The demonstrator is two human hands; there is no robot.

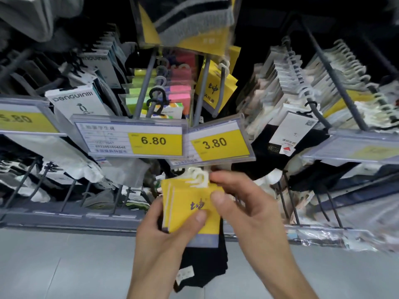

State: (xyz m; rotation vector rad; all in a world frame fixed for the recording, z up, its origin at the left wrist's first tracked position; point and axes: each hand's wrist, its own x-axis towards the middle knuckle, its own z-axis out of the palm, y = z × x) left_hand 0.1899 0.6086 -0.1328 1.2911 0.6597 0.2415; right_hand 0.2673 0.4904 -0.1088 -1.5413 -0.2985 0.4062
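Observation:
A small stack of yellow-carded sock packs (187,203) with white plastic hooks (199,178) sits low in the middle of the view, black socks (205,268) hanging below the cards. My left hand (164,238) grips the stack from the left, thumb pressed on the front card. My right hand (239,203) pinches the top right of the cards, index finger near the hooks and thumb on the card face. Just above hangs the price tag reading 3.80 (218,143) on a grey peg (203,91) that carries more yellow packs (216,89).
A 6.80 price tag (133,139) fronts a peg of coloured packs (172,93). White Penguin sock packs (79,100) hang at left, pale packs on long pegs (306,83) at right. A grey shelf rail (71,221) runs below, with grey floor (64,266) underneath.

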